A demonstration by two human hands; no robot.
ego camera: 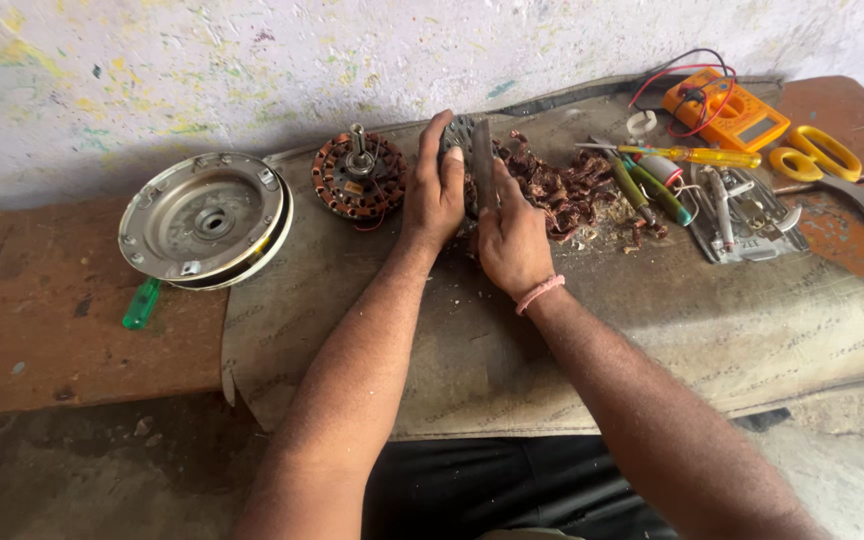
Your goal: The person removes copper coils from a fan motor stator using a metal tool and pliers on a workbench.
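Note:
My left hand grips a round dark metal stator core held on edge on a grey mat. Against the core my right hand holds a flat grey metal blade; a pink band circles that wrist. A heap of stripped brown copper wire lies just right of the hands. Left of them sits a wound stator with copper coils and a centre shaft.
A round metal fan motor cover and a green-handled tool lie at left on the red-brown bench. Screwdrivers, an orange multimeter, yellow-handled scissors and a metal plate with small tools fill the right side. A paint-spattered wall stands behind.

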